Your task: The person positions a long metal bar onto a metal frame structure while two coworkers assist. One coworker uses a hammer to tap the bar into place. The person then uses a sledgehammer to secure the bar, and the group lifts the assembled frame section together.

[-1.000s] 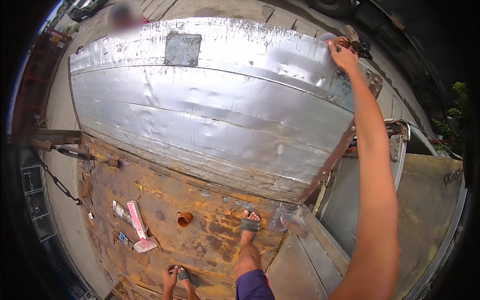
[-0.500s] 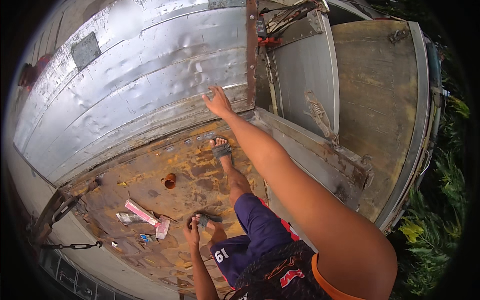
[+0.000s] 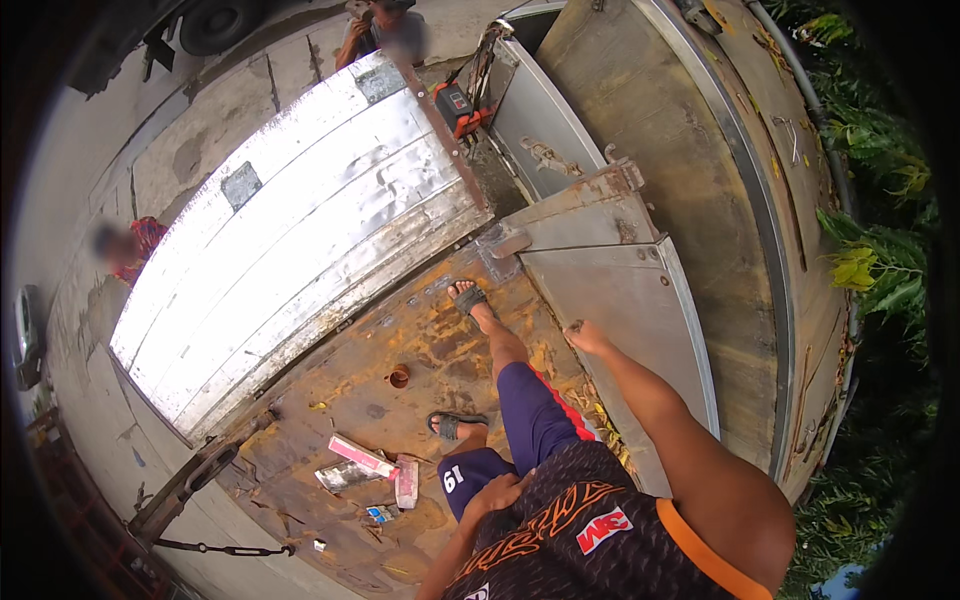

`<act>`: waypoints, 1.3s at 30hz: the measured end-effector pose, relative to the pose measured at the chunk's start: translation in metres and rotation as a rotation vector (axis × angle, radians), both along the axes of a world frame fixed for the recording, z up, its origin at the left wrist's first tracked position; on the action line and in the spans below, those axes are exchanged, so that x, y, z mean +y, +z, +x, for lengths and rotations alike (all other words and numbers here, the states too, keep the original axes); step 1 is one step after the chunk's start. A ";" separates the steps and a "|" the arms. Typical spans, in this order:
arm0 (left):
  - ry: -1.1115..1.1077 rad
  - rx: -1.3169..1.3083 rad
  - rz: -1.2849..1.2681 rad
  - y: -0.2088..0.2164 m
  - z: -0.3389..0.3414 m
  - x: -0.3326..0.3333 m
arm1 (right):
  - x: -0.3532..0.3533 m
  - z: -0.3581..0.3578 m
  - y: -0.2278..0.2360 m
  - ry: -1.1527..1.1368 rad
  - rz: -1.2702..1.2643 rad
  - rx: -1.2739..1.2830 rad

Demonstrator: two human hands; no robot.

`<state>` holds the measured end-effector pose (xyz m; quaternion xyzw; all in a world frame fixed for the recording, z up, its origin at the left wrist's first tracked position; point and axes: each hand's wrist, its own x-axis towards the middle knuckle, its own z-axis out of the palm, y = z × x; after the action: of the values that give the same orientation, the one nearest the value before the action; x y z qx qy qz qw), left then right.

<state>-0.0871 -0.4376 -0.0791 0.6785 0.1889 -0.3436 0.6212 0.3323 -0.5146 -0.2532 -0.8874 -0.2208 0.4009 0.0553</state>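
My right hand (image 3: 587,338) is curled, its fingers closed, beside the near edge of a grey metal panel (image 3: 610,265). I cannot make out whether anything is in its fingers. At my waist, my left hand (image 3: 500,492) has its fingers bent against the lower edge of my dark patterned shirt (image 3: 560,510), above the purple shorts (image 3: 535,405); its fingertips are partly hidden. My sandalled feet stand on a rusty metal deck (image 3: 345,405). An orange-brown cup (image 3: 398,376) lies on the deck between my feet and a pink-and-white tool (image 3: 363,455), which has a pinkish block (image 3: 406,484) at its end.
A dented silver panel (image 3: 300,230) borders the deck's far side. A chain (image 3: 230,549) hangs at the left. Beyond the silver panel are two people, one in red (image 3: 150,238). A red-and-black device (image 3: 455,100) sits at its right end. Leafy plants (image 3: 890,270) line the right.
My right hand has drawn back from the silver panel to beside the grey panel. My left hand has come to my waist. The view has shifted, bringing two people into clearer sight.
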 end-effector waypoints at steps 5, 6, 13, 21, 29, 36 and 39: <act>0.163 0.464 -0.338 0.046 -0.042 0.018 | 0.135 -0.012 0.045 0.048 0.299 0.101; 0.186 0.515 -0.420 0.055 -0.044 0.024 | 0.165 -0.010 0.057 0.102 0.337 0.113; 0.531 0.449 -0.681 0.063 0.031 0.058 | 0.371 0.086 0.056 0.416 0.267 0.069; 0.792 0.559 -0.622 0.000 0.089 0.088 | 0.585 0.249 0.021 0.262 0.319 -0.132; 1.274 0.598 -0.444 -0.004 0.137 0.149 | 0.730 0.310 0.073 0.293 0.420 -0.181; 1.424 0.590 -0.205 -0.003 0.161 0.166 | 0.786 0.321 0.091 0.270 0.561 -0.223; 1.424 0.603 -0.160 -0.008 0.159 0.163 | 0.795 0.321 0.082 0.273 0.513 -0.249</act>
<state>0.0716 -0.2747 -0.0871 0.2240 0.7147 -0.0440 0.6612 0.6529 0.2802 -0.1713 -0.8489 -0.4369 0.2242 0.1956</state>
